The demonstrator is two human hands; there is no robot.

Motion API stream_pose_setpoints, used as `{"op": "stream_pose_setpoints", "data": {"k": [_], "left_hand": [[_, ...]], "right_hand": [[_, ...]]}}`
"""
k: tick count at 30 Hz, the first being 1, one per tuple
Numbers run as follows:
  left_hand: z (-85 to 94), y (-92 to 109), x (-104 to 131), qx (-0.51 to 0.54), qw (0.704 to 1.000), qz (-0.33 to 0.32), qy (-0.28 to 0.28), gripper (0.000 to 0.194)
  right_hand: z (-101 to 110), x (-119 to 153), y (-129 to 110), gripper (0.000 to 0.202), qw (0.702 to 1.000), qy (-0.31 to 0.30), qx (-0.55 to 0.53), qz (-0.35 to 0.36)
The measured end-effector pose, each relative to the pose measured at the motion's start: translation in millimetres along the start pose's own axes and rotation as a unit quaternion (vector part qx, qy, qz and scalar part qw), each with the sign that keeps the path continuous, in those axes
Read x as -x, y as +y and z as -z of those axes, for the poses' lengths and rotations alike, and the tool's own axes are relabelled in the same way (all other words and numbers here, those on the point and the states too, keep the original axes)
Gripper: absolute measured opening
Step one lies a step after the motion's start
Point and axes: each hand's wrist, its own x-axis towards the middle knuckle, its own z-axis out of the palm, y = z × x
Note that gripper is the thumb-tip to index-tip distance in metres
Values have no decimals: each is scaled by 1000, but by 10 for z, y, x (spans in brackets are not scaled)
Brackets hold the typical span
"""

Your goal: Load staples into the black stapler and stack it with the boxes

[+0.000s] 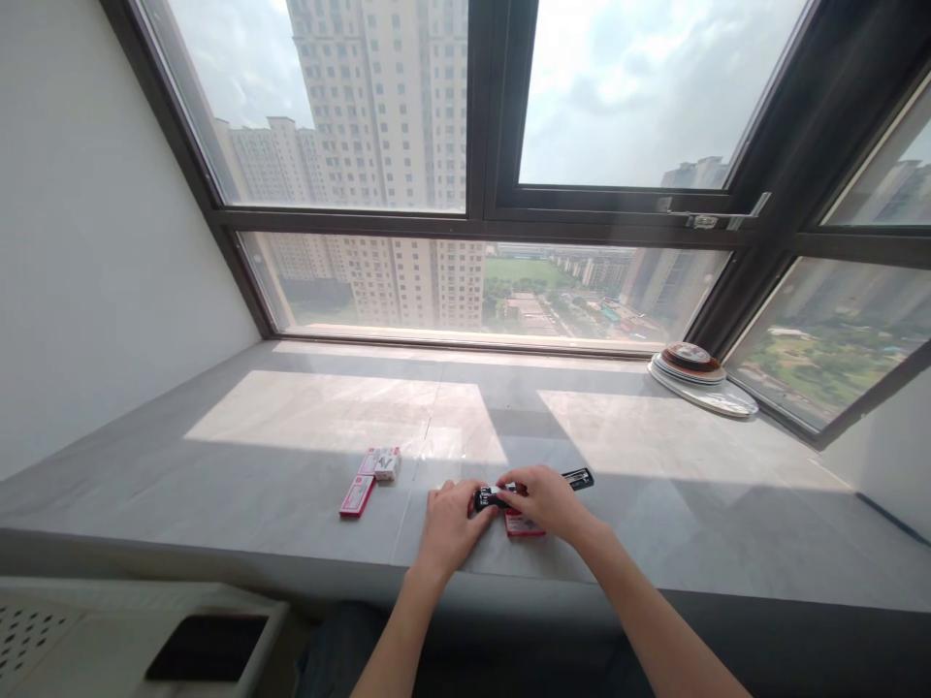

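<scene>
A black stapler (579, 478), seemingly opened out, lies between my hands above the stone sill. My left hand (449, 523) is closed around its left end, thumb and fingers on either side. From the right, my right hand (542, 496) bends over its middle with the fingertips pinched against it. Something small and pale shows at those fingertips, too small to make out. Beyond the right hand, the stapler's far end shows a metal strip. A red and white small box (524, 524) sits just under the right hand, partly covered by it.
Left of my hands lie a red and white flat box (356, 495) and a small white box (388, 463), with another pink box behind. Stacked plates (694, 368) stand in the back right corner by the window. A black flat object (208, 648) rests on a pale surface at lower left.
</scene>
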Motion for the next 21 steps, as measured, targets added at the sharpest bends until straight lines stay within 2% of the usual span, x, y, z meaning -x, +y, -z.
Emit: {"op": "stream_pose_setpoints", "data": {"k": [6, 9, 11, 14, 17, 19, 21], "left_hand": [[-3, -7, -4, 8, 1000, 6, 5, 25], [-12, -1, -6, 3, 1000, 6, 1, 25], [-17, -3, -13, 3, 1000, 8, -2, 25], [-20, -14, -32, 10, 1000, 10, -6, 25], [-12, -17, -54, 17, 1000, 9, -19, 24], [-1, -9, -65, 20, 999, 9, -25, 23], [9, 2, -68, 21, 999, 11, -26, 23]], "right_hand": [[1, 108, -60, 29, 997, 35, 19, -64], [-44, 211, -125, 28, 998, 18, -32, -48], [-73, 319, -87, 31, 995, 22, -82, -49], [-56, 542, 190, 44, 977, 37, -166, -127], [62, 741, 605, 57, 933, -5, -262, -247], [171, 779, 809, 62, 906, 5, -333, -262], [274, 710, 882, 68, 892, 27, -394, -218]]}}
